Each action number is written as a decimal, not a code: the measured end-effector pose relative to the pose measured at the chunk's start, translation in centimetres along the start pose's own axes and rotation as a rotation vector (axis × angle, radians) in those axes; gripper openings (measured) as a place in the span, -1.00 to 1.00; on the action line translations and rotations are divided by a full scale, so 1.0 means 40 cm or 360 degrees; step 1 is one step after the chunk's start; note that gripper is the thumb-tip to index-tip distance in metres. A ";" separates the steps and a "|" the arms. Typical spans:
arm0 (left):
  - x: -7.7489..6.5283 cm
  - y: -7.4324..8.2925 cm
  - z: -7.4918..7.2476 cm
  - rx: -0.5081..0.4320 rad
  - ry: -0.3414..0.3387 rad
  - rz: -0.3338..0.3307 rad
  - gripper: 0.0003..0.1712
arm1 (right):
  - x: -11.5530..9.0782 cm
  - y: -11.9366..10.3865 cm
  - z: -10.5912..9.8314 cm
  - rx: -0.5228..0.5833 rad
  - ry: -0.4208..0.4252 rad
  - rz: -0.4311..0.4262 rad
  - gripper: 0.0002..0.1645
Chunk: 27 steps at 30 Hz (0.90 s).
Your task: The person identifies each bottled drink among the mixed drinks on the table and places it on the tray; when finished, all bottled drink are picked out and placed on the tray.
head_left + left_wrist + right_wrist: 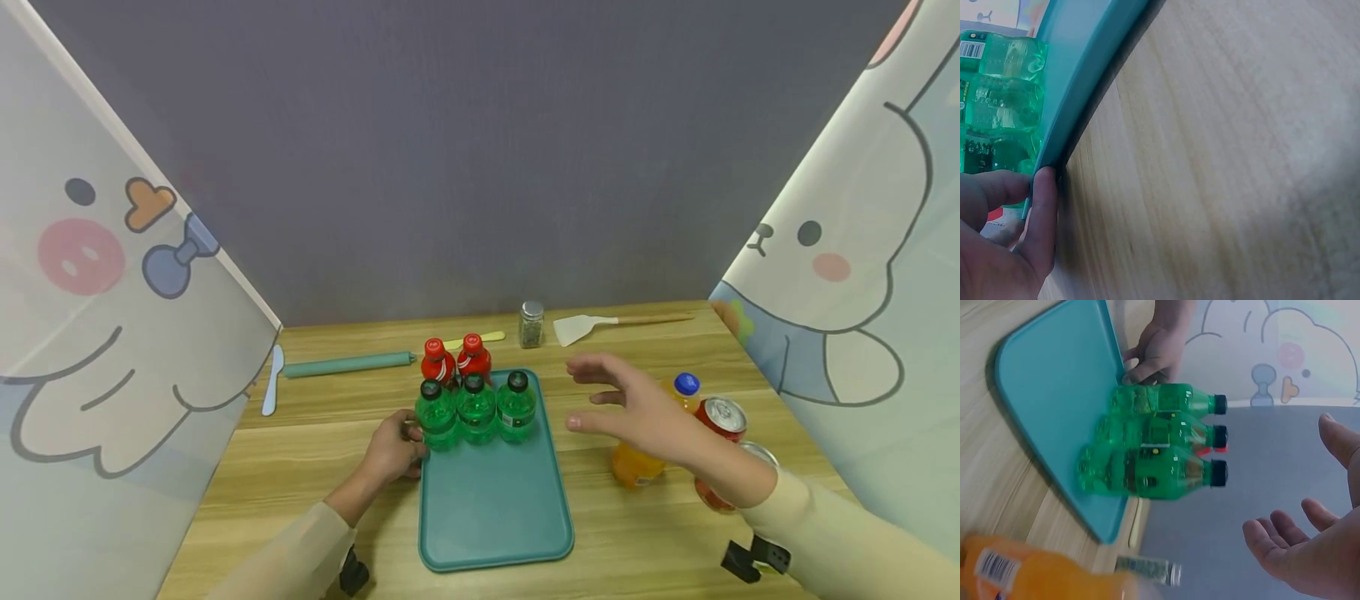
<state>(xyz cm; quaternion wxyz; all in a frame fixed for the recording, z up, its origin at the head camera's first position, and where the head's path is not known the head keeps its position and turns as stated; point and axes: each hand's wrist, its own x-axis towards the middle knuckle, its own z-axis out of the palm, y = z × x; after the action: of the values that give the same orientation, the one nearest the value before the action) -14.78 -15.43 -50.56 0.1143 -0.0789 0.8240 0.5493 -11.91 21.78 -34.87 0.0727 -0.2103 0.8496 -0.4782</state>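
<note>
My left hand (395, 448) pinches the left rim of a teal tray (495, 512) between thumb and fingers, close beside the leftmost green bottle. Three green bottles (476, 410) with black caps stand upright in a row on the tray's far part. Behind them are two red-capped bottles (474, 358), their lower parts hidden. To the right of the tray, my right hand (637, 408) is raised with fingers spread and nothing in it. Beneath that hand an orange drink bottle (637, 464) with a blue cap stands partly covered by the forearm.
Red cans (722, 417) stand at the right, partly behind my right forearm. Along the back lie a green stick-like roll (348, 364), a yellow-handled utensil (480, 338), a glass shaker (531, 325) and a white spatula (576, 328). A pale-blue knife-like utensil (273, 379) lies far left.
</note>
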 end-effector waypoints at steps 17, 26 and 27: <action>0.000 -0.002 0.002 -0.0013 -0.0006 -0.0012 -0.35 | -0.181 0.081 -0.091 -0.0163 0.0363 0.0035 -0.34; 0.000 0.003 -0.001 -0.0001 -0.0002 -0.0023 -0.34 | -0.218 0.133 -0.083 -0.0150 0.0368 0.0237 -0.26; 0.000 0.003 -0.001 -0.0002 -0.0002 -0.0025 -0.33 | -0.219 0.139 -0.080 -0.0150 0.0358 0.0257 -0.25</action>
<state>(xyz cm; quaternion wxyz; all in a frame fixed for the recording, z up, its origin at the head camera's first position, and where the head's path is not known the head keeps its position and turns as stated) -14.80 -15.44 -50.44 0.1191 -0.0851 0.8230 0.5489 -6.64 30.56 -38.53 0.0053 -0.0895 0.8880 -0.4510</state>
